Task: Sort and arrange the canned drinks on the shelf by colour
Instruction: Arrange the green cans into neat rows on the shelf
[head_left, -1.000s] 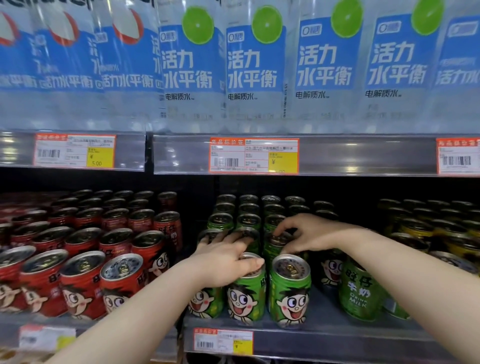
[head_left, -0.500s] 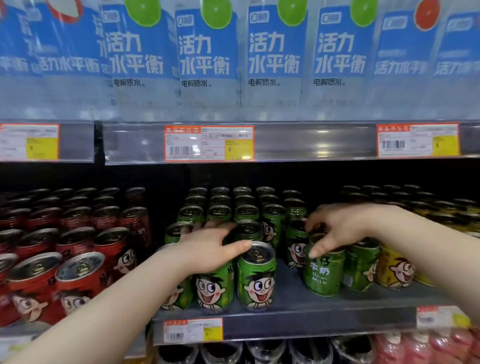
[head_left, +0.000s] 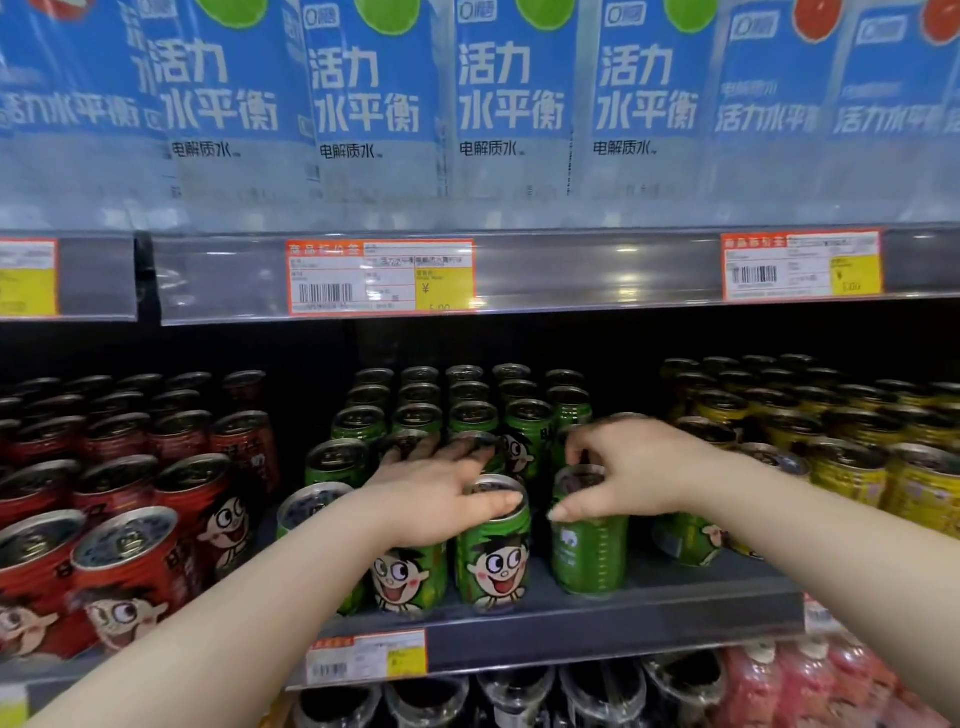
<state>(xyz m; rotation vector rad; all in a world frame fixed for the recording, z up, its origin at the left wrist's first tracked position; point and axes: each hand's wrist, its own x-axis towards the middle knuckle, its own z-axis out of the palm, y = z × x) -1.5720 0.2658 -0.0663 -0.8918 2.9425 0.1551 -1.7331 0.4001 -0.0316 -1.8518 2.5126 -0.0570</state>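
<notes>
1. Head view: the shelf (head_left: 649, 631) carries three upright blocks of cans. The red cans (head_left: 130, 561) stand on the left, the green cans (head_left: 467, 410) in the middle and the yellow cans (head_left: 852, 467) on the right.
2. The left hand (head_left: 436, 499) lies released, with straight fingers, across the tops of the green block. Its thumb rests on the lid of the front green can (head_left: 493, 561), whose cartoon face looks outward.
3. The right hand (head_left: 634, 473) reaches down from above, its fingers curled round the rim of the turned green can (head_left: 587, 556). This can stands at the shelf's front edge, just right of the front green can, with its printed back facing out.
4. Another green can (head_left: 685, 540) stands beside the yellow block, partly hidden behind the right wrist.
5. On the shelf above stand blue-labelled bottles (head_left: 374, 104), with a price tag (head_left: 382, 278) on the rail beneath them.
</notes>
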